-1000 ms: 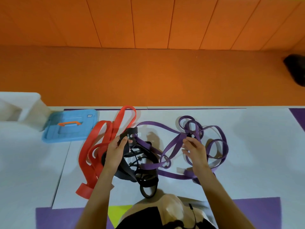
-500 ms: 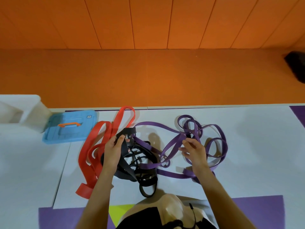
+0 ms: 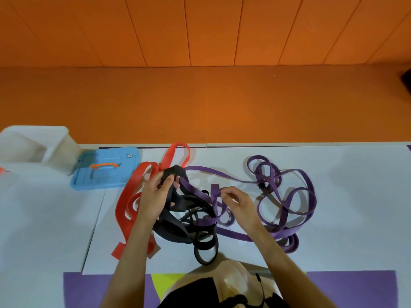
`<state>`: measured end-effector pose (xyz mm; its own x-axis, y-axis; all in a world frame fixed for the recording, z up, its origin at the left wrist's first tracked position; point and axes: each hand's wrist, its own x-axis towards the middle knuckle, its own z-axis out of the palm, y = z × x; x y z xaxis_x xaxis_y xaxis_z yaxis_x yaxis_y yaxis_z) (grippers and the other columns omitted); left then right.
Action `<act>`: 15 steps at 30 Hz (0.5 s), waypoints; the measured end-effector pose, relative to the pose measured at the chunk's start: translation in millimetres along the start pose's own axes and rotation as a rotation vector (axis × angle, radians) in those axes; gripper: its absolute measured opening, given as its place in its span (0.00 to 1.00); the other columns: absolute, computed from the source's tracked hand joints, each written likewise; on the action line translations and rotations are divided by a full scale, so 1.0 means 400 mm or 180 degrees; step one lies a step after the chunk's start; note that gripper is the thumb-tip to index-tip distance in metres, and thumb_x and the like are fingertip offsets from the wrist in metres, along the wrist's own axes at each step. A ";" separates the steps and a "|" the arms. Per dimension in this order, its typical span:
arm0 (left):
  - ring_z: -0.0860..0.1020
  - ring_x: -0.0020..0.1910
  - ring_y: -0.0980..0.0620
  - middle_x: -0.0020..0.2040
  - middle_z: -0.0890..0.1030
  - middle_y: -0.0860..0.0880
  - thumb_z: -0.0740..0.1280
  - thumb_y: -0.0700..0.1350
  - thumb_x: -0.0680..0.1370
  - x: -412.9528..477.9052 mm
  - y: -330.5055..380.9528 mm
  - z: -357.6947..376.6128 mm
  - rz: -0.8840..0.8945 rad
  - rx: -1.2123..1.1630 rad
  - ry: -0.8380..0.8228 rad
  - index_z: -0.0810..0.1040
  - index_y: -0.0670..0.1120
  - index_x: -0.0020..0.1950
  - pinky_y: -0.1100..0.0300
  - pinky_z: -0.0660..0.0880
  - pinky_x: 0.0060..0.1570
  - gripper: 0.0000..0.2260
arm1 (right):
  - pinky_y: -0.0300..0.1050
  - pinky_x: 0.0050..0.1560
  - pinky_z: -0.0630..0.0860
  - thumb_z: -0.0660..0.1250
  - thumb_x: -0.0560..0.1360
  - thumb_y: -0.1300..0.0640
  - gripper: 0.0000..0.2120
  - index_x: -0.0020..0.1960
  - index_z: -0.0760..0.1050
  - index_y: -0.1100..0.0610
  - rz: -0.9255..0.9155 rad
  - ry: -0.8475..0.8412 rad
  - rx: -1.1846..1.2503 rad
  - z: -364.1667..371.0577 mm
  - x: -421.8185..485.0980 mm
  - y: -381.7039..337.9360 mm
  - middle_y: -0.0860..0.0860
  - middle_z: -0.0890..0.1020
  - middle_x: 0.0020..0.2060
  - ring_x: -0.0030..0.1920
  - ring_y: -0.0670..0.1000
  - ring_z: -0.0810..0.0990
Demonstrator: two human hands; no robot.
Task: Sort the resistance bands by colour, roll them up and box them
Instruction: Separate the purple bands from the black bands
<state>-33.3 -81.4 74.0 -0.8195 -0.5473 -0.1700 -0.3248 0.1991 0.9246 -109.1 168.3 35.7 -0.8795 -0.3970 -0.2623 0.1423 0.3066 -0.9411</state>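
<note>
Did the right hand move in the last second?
Yes. The right hand has shifted left, toward the blue lid, and now pinches a loop of purple band.

Band tangle on the mat; lid just left (box farther left, behind).

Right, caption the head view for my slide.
Left hand grips tangled black rubber resistance bands; right hand pinches a flat purple rubber band; flat red rubber bands lie beside.
</note>
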 end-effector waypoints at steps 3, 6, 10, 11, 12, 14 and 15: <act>0.86 0.45 0.57 0.48 0.84 0.68 0.65 0.56 0.85 -0.018 0.050 -0.006 0.0095 0.0139 -0.0493 0.85 0.59 0.55 0.43 0.86 0.45 0.09 | 0.39 0.59 0.75 0.65 0.85 0.56 0.09 0.55 0.85 0.54 0.0102 -0.0385 0.0013 0.033 0.012 -0.014 0.46 0.87 0.51 0.54 0.45 0.84; 0.83 0.53 0.62 0.53 0.85 0.63 0.58 0.68 0.82 -0.036 0.088 0.017 0.0223 0.0492 -0.1208 0.83 0.61 0.59 0.55 0.79 0.56 0.19 | 0.49 0.68 0.76 0.55 0.86 0.38 0.26 0.60 0.86 0.53 0.0747 -0.0963 0.1201 0.084 0.028 -0.048 0.53 0.88 0.57 0.60 0.53 0.84; 0.80 0.54 0.64 0.52 0.83 0.63 0.54 0.71 0.83 -0.047 0.081 0.067 -0.0347 0.0916 -0.1935 0.82 0.61 0.63 0.65 0.73 0.54 0.23 | 0.58 0.73 0.73 0.50 0.80 0.25 0.45 0.70 0.78 0.63 0.1252 -0.1140 0.2762 0.107 0.054 -0.068 0.63 0.81 0.68 0.71 0.61 0.79; 0.81 0.54 0.63 0.53 0.83 0.63 0.54 0.70 0.84 -0.047 0.072 0.073 -0.0496 0.0976 -0.1975 0.81 0.62 0.63 0.65 0.75 0.54 0.22 | 0.56 0.70 0.76 0.56 0.82 0.29 0.41 0.69 0.78 0.65 0.1245 -0.0946 0.2724 0.106 0.053 -0.079 0.63 0.82 0.65 0.69 0.61 0.80; 0.83 0.52 0.61 0.51 0.85 0.61 0.54 0.69 0.84 -0.046 0.060 0.078 -0.0619 0.0992 -0.1937 0.82 0.60 0.60 0.64 0.78 0.54 0.21 | 0.52 0.64 0.80 0.63 0.82 0.36 0.33 0.66 0.79 0.66 0.1212 -0.0749 0.2630 0.103 0.051 -0.083 0.62 0.84 0.61 0.66 0.61 0.82; 0.84 0.50 0.56 0.44 0.87 0.57 0.54 0.68 0.85 -0.042 0.048 0.089 -0.0916 0.0951 -0.1608 0.85 0.56 0.49 0.57 0.79 0.55 0.25 | 0.50 0.56 0.83 0.71 0.81 0.51 0.20 0.63 0.80 0.66 0.1159 -0.0488 0.2610 0.098 0.049 -0.081 0.64 0.85 0.57 0.60 0.63 0.84; 0.84 0.49 0.54 0.40 0.87 0.55 0.53 0.70 0.84 -0.039 0.046 0.096 -0.1138 0.0855 -0.1370 0.85 0.54 0.44 0.55 0.78 0.54 0.28 | 0.53 0.58 0.84 0.70 0.81 0.56 0.16 0.63 0.79 0.67 0.1145 -0.0452 0.2656 0.094 0.047 -0.080 0.66 0.85 0.57 0.59 0.65 0.85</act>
<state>-44.5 -37.9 80.6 -0.7368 -0.2521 -0.6273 -0.6760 0.2924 0.6764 -112.9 118.6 52.9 -0.6625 -0.5181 -0.5410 0.7267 -0.2695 -0.6319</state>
